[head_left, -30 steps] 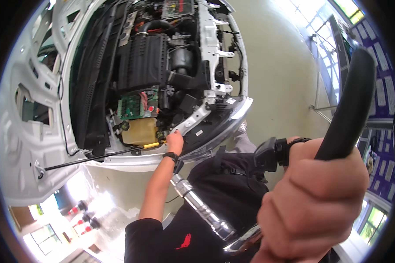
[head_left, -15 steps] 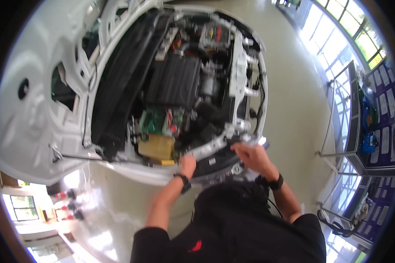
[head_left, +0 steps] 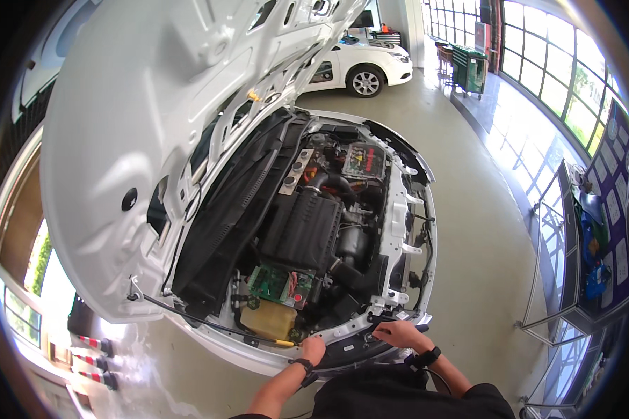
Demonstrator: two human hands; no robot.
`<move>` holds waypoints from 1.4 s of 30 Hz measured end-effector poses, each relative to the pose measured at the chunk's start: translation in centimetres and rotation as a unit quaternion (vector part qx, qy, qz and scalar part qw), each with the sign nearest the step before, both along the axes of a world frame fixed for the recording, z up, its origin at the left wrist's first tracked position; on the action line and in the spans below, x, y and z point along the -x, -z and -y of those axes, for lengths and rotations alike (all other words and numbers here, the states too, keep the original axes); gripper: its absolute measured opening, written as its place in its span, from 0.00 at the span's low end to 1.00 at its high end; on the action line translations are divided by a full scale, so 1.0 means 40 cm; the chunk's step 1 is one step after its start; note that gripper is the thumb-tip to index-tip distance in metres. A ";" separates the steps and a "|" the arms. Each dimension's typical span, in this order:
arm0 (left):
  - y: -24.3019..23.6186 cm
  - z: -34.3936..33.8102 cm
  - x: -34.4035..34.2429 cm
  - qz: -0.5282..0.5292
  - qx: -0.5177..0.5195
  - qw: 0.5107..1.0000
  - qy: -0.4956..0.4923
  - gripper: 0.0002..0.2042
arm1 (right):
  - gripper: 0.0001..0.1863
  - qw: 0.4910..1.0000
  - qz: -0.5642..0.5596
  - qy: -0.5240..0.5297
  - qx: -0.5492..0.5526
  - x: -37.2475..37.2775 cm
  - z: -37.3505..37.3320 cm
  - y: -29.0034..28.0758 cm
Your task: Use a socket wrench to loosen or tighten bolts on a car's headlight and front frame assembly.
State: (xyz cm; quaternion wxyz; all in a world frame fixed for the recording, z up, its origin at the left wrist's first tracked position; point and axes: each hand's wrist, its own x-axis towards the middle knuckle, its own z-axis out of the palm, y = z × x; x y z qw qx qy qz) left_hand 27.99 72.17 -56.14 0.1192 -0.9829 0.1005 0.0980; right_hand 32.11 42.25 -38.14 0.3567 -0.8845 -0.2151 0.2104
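A white car's engine bay lies before me under a raised white hood. My left hand is closed at the near edge of the bay, beside the yellow end of a thin black rod. Anything inside its fingers is hidden. To its right, my right hand has bent fingers drawn together above the black headlight area; I cannot make out what they hold. A yellowish fluid tank and a green circuit board sit beyond my left hand.
A black engine cover fills the middle of the bay, with a battery at the far end. Another white car stands behind. Display panels on a metal frame are at the right; traffic cones are at the lower left.
My view has tilted up, so the hood and the other car show more and my hands sit lower in the picture. Both hands stay at the near edge of the bay.
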 end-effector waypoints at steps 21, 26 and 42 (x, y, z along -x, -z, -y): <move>-0.004 0.054 0.047 0.050 0.095 0.962 -0.252 0.07 | 0.20 0.988 -0.086 -0.108 -0.067 -0.191 -0.132 0.106; -0.014 0.058 0.042 0.056 0.117 0.954 -0.270 0.07 | 0.18 0.982 -0.035 -0.181 -0.031 -0.189 -0.164 0.120; -0.026 0.058 0.057 0.060 0.116 0.974 -0.184 0.07 | 0.18 0.976 -0.057 -0.211 -0.022 -0.129 -0.186 0.086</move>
